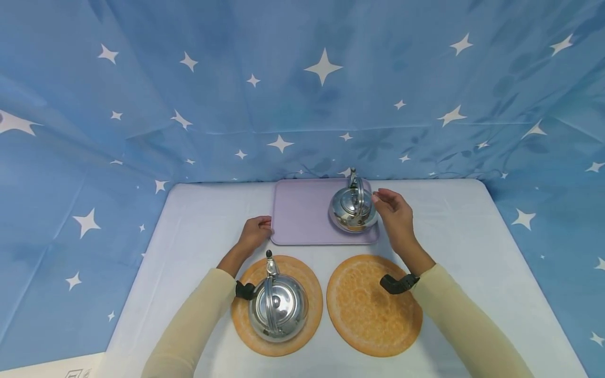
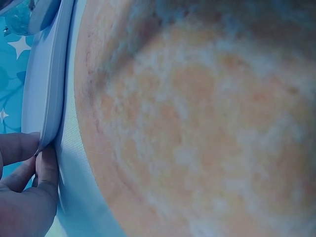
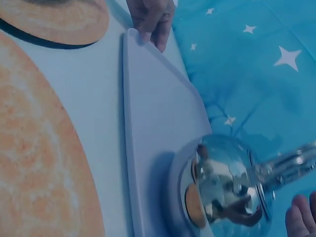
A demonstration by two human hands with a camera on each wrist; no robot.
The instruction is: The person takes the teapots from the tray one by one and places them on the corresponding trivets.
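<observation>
On the right half of the lilac tray [image 1: 302, 212] stands a shiny steel kettle [image 1: 351, 214], its arched handle upright and spout pointing to the back. My left hand [image 1: 255, 231] pinches the tray's left edge, thumb on top and fingers beneath in the left wrist view. Just right of the kettle is my right hand [image 1: 396, 212], its fingers loosely bent beside the handle with nothing in them. The right wrist view shows those fingertips [image 3: 298, 217] apart from the handle. A second steel kettle [image 1: 279, 310] sits by my left forearm on a round orange placemat [image 1: 312, 294].
Another round orange placemat [image 1: 364, 320] lies under my right wrist, in front of the tray. A white cloth covers the table [image 1: 454, 226]. Blue star-patterned fabric [image 1: 283, 105] hangs close behind the tray and around the sides.
</observation>
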